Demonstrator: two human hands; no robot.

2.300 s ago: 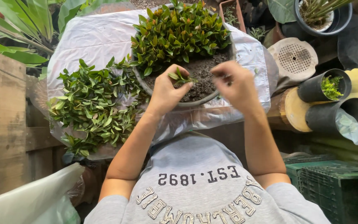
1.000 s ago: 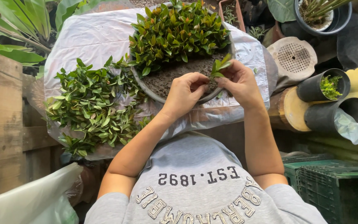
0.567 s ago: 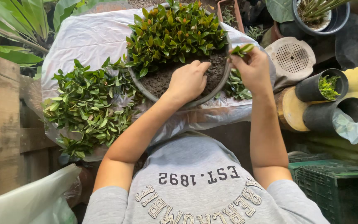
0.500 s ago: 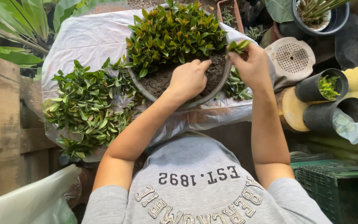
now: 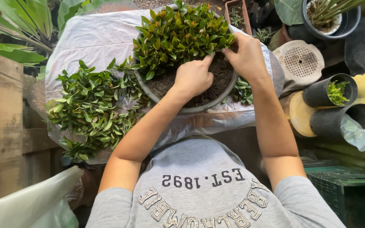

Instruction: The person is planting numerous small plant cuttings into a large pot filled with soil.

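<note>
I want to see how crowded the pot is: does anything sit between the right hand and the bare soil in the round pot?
Nothing visible. The right hand rests at the edge of the planted cuttings, directly over the bare soil of the round pot; the left hand presses the soil beside it.

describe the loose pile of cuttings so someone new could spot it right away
Start at the white plastic sheet covering the table, then find the round grey pan of soil in its middle. The pile of cuttings lies left of that pan, flat and scattered on the sheet, unlike the upright planted cuttings inside it.
</note>
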